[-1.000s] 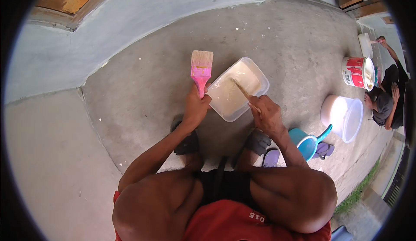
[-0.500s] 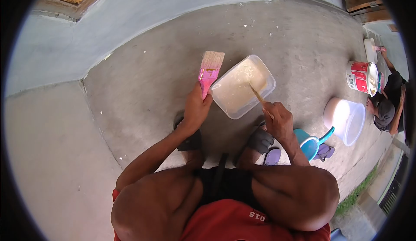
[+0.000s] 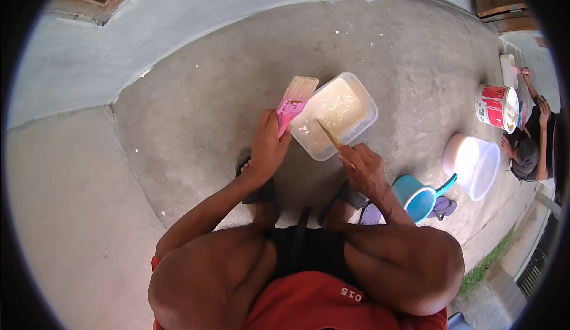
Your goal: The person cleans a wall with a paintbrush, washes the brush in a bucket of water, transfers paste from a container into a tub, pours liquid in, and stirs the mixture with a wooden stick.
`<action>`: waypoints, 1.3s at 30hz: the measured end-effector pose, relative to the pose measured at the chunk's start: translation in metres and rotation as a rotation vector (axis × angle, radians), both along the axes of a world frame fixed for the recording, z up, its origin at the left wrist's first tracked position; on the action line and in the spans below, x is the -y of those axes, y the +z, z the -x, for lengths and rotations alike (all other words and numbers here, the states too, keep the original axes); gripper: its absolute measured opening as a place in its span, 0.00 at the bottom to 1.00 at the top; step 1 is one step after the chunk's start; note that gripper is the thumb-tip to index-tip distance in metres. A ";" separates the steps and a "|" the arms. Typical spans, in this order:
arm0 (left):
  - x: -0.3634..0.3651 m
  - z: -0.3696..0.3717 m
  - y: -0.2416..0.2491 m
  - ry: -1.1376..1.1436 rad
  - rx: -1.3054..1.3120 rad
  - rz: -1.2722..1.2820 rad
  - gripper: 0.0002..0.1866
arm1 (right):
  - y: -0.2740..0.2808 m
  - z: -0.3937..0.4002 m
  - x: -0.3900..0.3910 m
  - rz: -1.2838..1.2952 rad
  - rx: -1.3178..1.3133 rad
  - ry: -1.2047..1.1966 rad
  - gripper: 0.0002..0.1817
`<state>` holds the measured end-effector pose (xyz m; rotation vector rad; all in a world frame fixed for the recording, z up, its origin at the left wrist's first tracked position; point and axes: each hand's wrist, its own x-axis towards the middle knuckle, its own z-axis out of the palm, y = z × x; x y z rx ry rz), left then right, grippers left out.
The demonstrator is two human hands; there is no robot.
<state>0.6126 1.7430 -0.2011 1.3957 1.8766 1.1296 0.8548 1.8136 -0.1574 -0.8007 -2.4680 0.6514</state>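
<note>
My left hand (image 3: 270, 146) is closed round the pink handle of a paintbrush (image 3: 295, 101), its pale bristles pointing up and away at the container's left edge. A clear plastic container (image 3: 373, 111) of cream-coloured paint (image 3: 338, 107) stands on the floor in front of me. In my right hand (image 3: 363, 167) is a thin wooden stick (image 3: 328, 133), gripped near its end. The stick's far tip dips into the paint, so that end is hidden.
To the right are a blue dipper (image 3: 420, 200), a purple sandal (image 3: 442, 209), a translucent bucket (image 3: 484, 167) and a red-and-white paint can (image 3: 494, 105). Another person (image 3: 531, 146) crouches at the far right, a hand on a pink-handled brush. A pale wall (image 3: 196, 9) borders the concrete floor (image 3: 237, 63).
My right hand has moved left, sweeping the stick through the paint toward the container's near left side. The brush in my left hand has tilted right, over the container's edge.
</note>
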 end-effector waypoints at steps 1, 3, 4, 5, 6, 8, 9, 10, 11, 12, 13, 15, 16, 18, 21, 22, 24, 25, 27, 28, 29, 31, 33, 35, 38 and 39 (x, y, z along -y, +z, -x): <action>-0.002 0.000 0.001 0.001 -0.002 -0.001 0.16 | 0.001 0.005 -0.005 0.024 0.004 -0.017 0.14; -0.001 0.003 0.004 -0.027 -0.021 0.040 0.15 | -0.001 -0.004 -0.016 -0.012 0.033 -0.067 0.14; 0.000 0.003 0.004 -0.022 -0.026 0.047 0.15 | -0.002 -0.009 -0.019 -0.050 0.069 -0.125 0.14; -0.001 0.002 0.002 -0.005 -0.005 0.039 0.15 | -0.002 -0.011 -0.014 -0.047 0.067 -0.121 0.14; -0.002 0.001 0.001 0.011 0.017 0.027 0.14 | -0.002 -0.017 -0.004 -0.036 0.057 -0.066 0.14; -0.002 0.000 -0.001 0.018 0.024 0.021 0.13 | -0.002 -0.015 0.009 0.004 0.024 0.023 0.14; -0.002 -0.002 -0.003 0.020 0.033 0.015 0.13 | -0.003 -0.009 0.010 0.004 0.028 0.019 0.14; -0.003 -0.003 -0.003 0.017 0.035 0.013 0.13 | -0.002 0.000 0.006 0.023 0.004 0.022 0.14; -0.004 -0.002 -0.003 0.014 0.009 0.016 0.13 | -0.003 0.006 0.000 0.043 -0.024 0.028 0.15; -0.003 0.000 -0.003 0.014 -0.019 0.023 0.13 | -0.003 0.004 -0.008 0.044 -0.027 0.031 0.15; -0.002 0.001 -0.002 0.018 -0.023 0.029 0.13 | -0.002 -0.001 -0.015 0.013 -0.005 -0.034 0.15; -0.002 0.001 -0.001 -0.003 0.011 0.027 0.13 | -0.003 -0.010 -0.015 -0.014 0.019 -0.100 0.15; -0.002 0.001 -0.001 -0.003 0.014 0.028 0.13 | -0.003 -0.017 -0.006 -0.010 0.042 -0.081 0.15; -0.002 -0.002 -0.004 0.028 0.052 0.019 0.13 | 0.002 -0.015 0.005 -0.006 0.018 -0.002 0.14; -0.002 0.000 -0.005 0.007 0.067 0.013 0.14 | 0.000 0.006 0.004 0.057 -0.058 0.045 0.13; -0.003 0.000 -0.004 0.007 0.066 0.014 0.14 | 0.000 0.006 -0.004 0.058 -0.059 0.045 0.13; -0.001 0.002 0.000 -0.014 0.012 0.041 0.15 | -0.001 0.001 -0.017 0.029 -0.020 -0.093 0.13; 0.001 0.002 0.000 -0.013 0.010 0.044 0.15 | -0.001 -0.005 -0.016 0.032 -0.022 -0.093 0.13; 0.000 0.001 -0.002 0.003 0.025 0.051 0.15 | -0.002 -0.021 -0.007 0.009 0.032 -0.099 0.13; -0.002 0.000 -0.003 0.004 0.027 0.045 0.15 | -0.004 -0.023 0.001 -0.003 0.027 -0.054 0.14; -0.002 -0.001 -0.003 0.018 0.037 0.005 0.15 | -0.004 -0.017 0.004 -0.006 0.030 -0.057 0.14; -0.002 -0.004 -0.003 0.022 0.050 -0.036 0.15 | -0.005 0.000 0.007 0.024 -0.055 0.035 0.14; -0.002 0.000 -0.002 0.000 0.019 0.019 0.15 | -0.003 0.005 -0.007 0.043 -0.056 0.015 0.14; 0.000 0.001 -0.003 -0.002 0.014 0.039 0.16 | -0.005 -0.003 -0.020 -0.016 0.006 -0.125 0.13; 0.001 0.001 -0.005 -0.002 -0.022 0.054 0.16 | -0.001 -0.015 -0.005 -0.030 -0.003 -0.087 0.13; 0.000 -0.001 -0.006 0.003 -0.055 0.056 0.16 | 0.000 -0.017 0.001 -0.022 -0.007 -0.038 0.13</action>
